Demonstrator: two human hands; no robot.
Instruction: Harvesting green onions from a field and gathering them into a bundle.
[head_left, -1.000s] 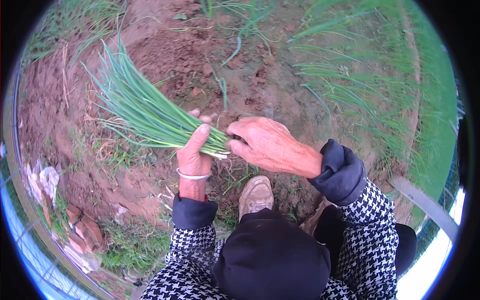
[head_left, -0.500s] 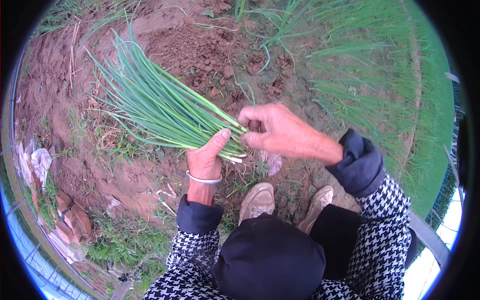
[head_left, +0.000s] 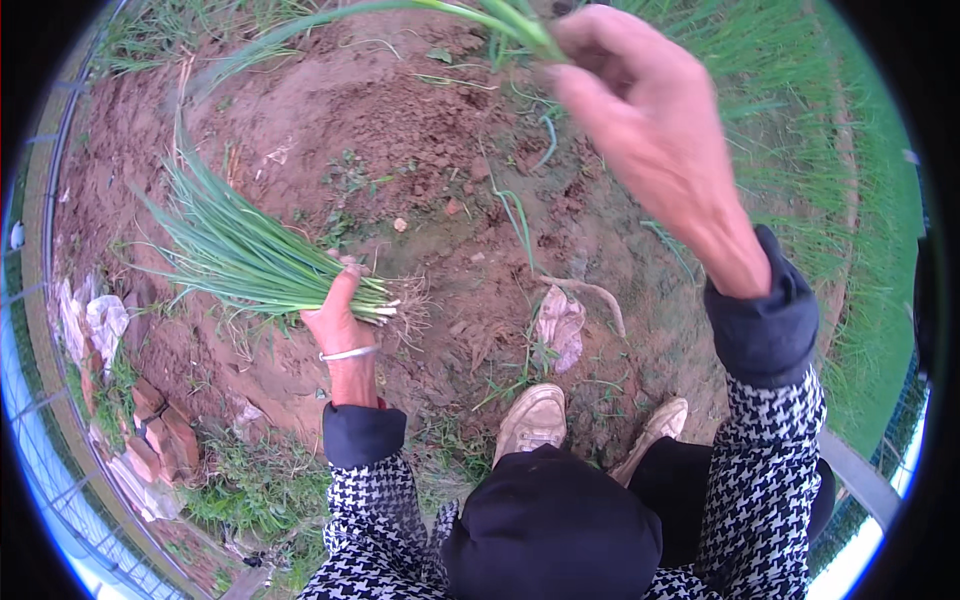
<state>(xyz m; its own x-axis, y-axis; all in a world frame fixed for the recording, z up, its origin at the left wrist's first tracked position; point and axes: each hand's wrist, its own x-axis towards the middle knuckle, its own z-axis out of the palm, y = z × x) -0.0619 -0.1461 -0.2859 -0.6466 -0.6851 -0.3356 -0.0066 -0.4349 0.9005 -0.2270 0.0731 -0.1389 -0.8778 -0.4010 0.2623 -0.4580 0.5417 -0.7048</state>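
Note:
A thick bunch of green onions (head_left: 255, 255) lies across my left hand (head_left: 338, 318), which is closed around it near the white root ends, thumb on top. The leaves fan out to the upper left and the stringy roots stick out to the right. My right hand (head_left: 650, 120) is raised at the upper right, away from the bunch, slightly blurred. Its thumb and fingers pinch a few long green onion stalks (head_left: 490, 18), whose leaves arc away to the left along the top of the view. The root ends of these stalks are hidden by the fingers.
Bare reddish soil (head_left: 420, 180) spreads before my shoes (head_left: 530, 420). A dense bed of green onions (head_left: 790, 160) grows on the right. A pinkish plastic scrap (head_left: 560, 325) lies ahead of my feet. Broken bricks (head_left: 165, 440) and white plastic (head_left: 105, 320) sit at the left edge.
My right hand has moved up and away from the bunch, now with separate stalks in its fingers. My left hand has shifted left and slightly down with the bunch.

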